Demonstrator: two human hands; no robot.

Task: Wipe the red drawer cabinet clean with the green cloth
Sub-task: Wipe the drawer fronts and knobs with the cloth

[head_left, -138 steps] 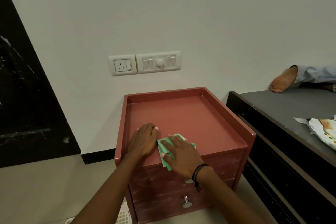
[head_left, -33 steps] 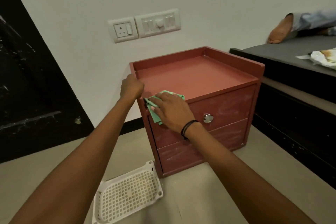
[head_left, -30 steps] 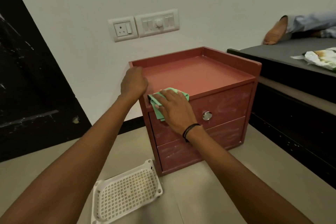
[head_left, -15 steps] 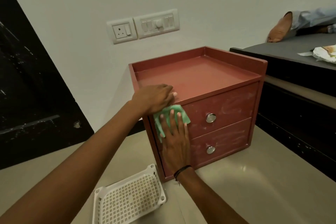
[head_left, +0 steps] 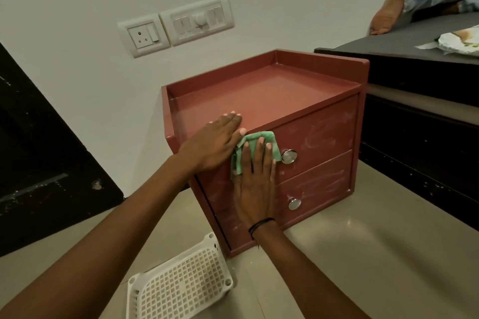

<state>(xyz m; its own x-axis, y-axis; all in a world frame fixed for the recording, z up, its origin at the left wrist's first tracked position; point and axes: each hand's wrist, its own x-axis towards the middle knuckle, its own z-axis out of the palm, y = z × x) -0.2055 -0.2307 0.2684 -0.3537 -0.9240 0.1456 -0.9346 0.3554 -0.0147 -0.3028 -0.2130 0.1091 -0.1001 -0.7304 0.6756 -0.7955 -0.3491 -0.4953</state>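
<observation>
The red drawer cabinet [head_left: 324, 134] stands on the floor against the wall, with two drawers and round metal knobs; pale smears mark its drawer fronts. My right hand [head_left: 255, 184] lies flat, fingers up, pressing the green cloth [head_left: 259, 137] against the upper drawer's front, just left of the top knob [head_left: 289, 156]. My left hand [head_left: 212, 146] rests palm down on the front left edge of the cabinet's top, fingers spread and touching the cloth's upper corner. Most of the cloth is hidden under my right hand.
A white perforated plastic basket [head_left: 178, 285] lies on the floor in front of the cabinet's left corner. A dark bed frame [head_left: 414, 124] stands close on the right, with a person's foot [head_left: 386, 15] on it. A dark door [head_left: 39, 163] is at left.
My right hand carried the cloth from the top's front edge down onto the upper drawer front and turned fingers-up. My left hand slid from the left rim onto the front edge.
</observation>
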